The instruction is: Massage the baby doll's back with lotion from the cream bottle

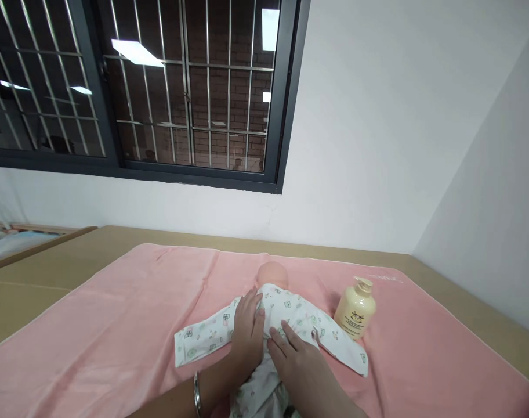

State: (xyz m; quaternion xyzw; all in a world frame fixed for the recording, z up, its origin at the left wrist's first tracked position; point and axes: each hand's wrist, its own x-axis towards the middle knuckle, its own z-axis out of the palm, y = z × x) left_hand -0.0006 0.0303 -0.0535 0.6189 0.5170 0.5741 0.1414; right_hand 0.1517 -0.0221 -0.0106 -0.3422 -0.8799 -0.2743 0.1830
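A baby doll (272,274) lies on a pink sheet, its head toward the wall and its face out of sight. It wears a white printed long-sleeved top (290,305), with both sleeves spread out to the sides. My left hand (248,328) rests flat on the left side of the doll's back, fingers stretched toward its shoulder. Lower on the back, to the right, lies my right hand (297,357), its fingers extended over the cloth. Neither hand grips anything. Beyond the right sleeve stands a pale yellow pump bottle (357,307).
The pink sheet (129,307) covers most of a wooden tabletop (110,238). A white wall (355,145) rises behind it, with a dark-framed barred window (195,87) at upper left. At far left is a wooden-edged bed or crib (25,238).
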